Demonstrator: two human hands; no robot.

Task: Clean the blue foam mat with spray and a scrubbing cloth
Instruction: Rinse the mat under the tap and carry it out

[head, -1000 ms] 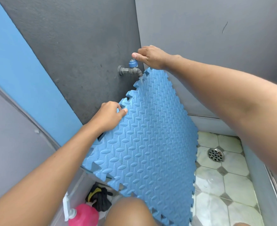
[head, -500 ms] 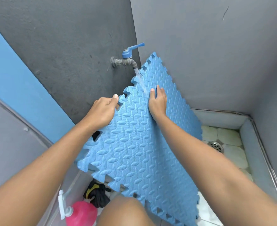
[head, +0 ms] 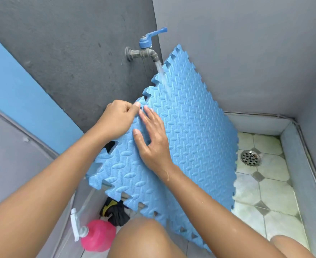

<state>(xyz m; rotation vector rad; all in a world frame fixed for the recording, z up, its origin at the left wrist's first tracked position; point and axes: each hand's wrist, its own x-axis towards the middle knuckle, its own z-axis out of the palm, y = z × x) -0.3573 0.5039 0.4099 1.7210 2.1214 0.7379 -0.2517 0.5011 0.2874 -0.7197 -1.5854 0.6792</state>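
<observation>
Left hand (head: 116, 118) pinches foam mat (head: 187, 138) edge, right hand (head: 151, 140) flat open, rubbing; keep the mat tilted under tap (head: 144, 51) stream (head: 160, 73), wipe downward

A single wide-angle view is given from the person's head, directed forward and steeply down into a wall corner. Both forearms are seen entering from the near edge, and the knees are caught at the bottom. The tap (head: 144, 52) is framed high at centre, the floor drain (head: 250, 158) at far right. Straight lines are bowed by the lens. No second view is supplied.
</observation>
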